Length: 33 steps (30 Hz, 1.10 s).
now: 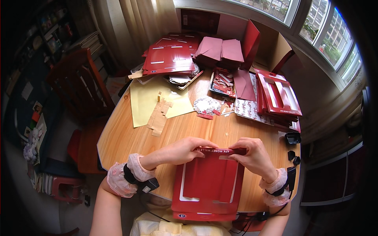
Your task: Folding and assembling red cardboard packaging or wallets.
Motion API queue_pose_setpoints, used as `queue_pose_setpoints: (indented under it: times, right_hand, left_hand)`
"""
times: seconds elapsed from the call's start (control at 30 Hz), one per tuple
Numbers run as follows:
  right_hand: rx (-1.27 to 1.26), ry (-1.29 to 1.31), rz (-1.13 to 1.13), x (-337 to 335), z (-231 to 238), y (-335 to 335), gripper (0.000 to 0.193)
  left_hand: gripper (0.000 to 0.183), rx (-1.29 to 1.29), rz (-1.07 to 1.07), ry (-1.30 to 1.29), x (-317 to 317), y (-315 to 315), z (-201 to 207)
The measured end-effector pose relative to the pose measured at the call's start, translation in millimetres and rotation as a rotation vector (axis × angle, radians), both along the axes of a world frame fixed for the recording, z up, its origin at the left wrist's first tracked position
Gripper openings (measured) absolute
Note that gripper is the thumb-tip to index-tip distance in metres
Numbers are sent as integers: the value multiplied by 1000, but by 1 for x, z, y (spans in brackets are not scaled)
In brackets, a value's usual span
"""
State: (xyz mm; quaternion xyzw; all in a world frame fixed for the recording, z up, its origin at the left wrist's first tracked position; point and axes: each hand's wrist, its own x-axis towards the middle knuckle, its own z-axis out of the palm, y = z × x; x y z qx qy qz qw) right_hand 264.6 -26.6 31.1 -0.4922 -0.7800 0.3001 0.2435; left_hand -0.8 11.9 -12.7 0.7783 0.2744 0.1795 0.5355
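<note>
A flat red cardboard package (210,181) with pale cut-out slots lies at the near edge of the table, partly over my lap. Its far end has a narrow printed flap standing up. My left hand (184,150) pinches the left part of this flap between thumb and fingers. The flap's right part is gripped by my right hand (254,155), thumb on the near side and fingers curled behind. Whatever lies under or inside the package is hidden.
Beyond my hands are a yellow sheet (143,100) with tan tape strips (159,118), floral cut-outs (206,105) and a tray of scraps (223,82). Red cardboard sheets (167,57), pink envelopes (232,51) and red packages (279,94) are stacked behind. A black box (292,138) sits at right.
</note>
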Motion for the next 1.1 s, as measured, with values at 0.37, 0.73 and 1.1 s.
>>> queue_pose_setpoints:
  times: [0.37, 0.73, 1.1]
  right_hand:
    - [1, 82, -36, -5, -8, -1, 19]
    - [-69, 56, -4, -12, -21, -2, 24]
    - [-39, -13, 45, 2, -10, -1, 35]
  left_hand:
    - [39, -47, -42, -41, -8, 6, -2]
    - [31, 77, 213, 19, 25, -12, -14]
    - [28, 265, 278, 82, 22, -11, -14]
